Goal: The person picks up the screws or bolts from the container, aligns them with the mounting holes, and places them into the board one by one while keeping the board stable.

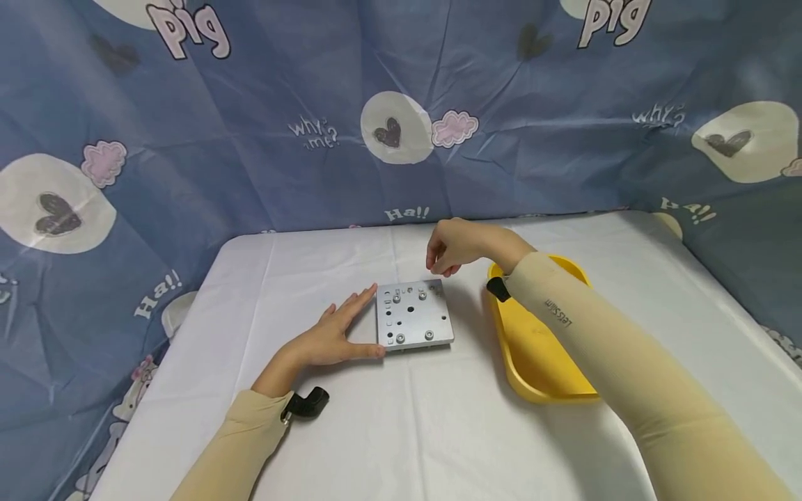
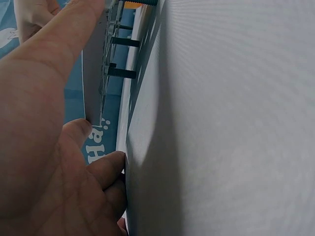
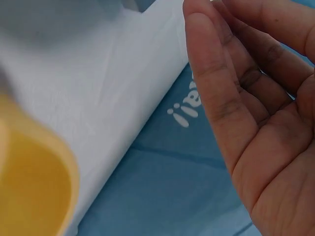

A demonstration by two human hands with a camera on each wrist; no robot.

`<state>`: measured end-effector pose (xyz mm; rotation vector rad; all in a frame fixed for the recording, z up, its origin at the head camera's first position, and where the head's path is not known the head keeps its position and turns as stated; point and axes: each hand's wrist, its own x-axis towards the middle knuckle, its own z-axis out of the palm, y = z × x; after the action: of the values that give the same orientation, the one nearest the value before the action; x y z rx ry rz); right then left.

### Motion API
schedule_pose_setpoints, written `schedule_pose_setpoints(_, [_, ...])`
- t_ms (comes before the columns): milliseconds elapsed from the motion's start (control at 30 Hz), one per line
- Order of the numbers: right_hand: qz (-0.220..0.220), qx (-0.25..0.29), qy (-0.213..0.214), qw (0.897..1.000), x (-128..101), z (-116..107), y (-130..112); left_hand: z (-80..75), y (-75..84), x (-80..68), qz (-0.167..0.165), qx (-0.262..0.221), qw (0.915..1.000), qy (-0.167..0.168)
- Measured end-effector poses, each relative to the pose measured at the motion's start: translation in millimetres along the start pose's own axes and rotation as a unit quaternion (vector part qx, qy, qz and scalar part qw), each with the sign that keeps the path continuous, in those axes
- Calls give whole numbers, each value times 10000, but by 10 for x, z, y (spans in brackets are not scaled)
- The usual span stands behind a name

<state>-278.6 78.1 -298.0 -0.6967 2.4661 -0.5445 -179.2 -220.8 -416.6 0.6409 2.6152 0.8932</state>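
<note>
Metal plate [image 1: 426,321] at frame centre, seemingly steadied by the left hand [image 1: 328,341], its straight thumb and fingers spread along the left side.
The right hand [image 1: 457,245] curls above the plate's upper-right corner (whether it pinches anything, I cannot tell); a yellow tray [image 1: 510,369] limits room rightward, while white surface [image 1: 351,431] stretches below.

Across the blue hanging cloth [image 1: 514,174] I can read "pig", "why? me?" and "Ha!!", each lettered more than once; the right arm's beige sleeve [image 1: 633,383] reads "LetsSlim".
</note>
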Motion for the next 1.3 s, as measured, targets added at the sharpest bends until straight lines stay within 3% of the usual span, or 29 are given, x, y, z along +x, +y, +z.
schedule_pose_setpoints(600, [237, 110, 353, 9990, -453, -237, 520, 17, -27, 1, -85, 22, 10000, 23])
schedule_pose_setpoints(933, [667, 278, 255, 9971, -698, -257, 824, 9, 11, 12, -99, 40, 9999, -16])
schedule_pose_setpoints(1133, [917, 474, -23, 9947, -724, -189, 950, 19, 6, 14, -48, 24, 10000, 7])
schedule_pose_setpoints(1300, [1045, 274, -118, 9941, -721, -89, 1061, 34, 8, 15, -47, -5, 10000, 4])
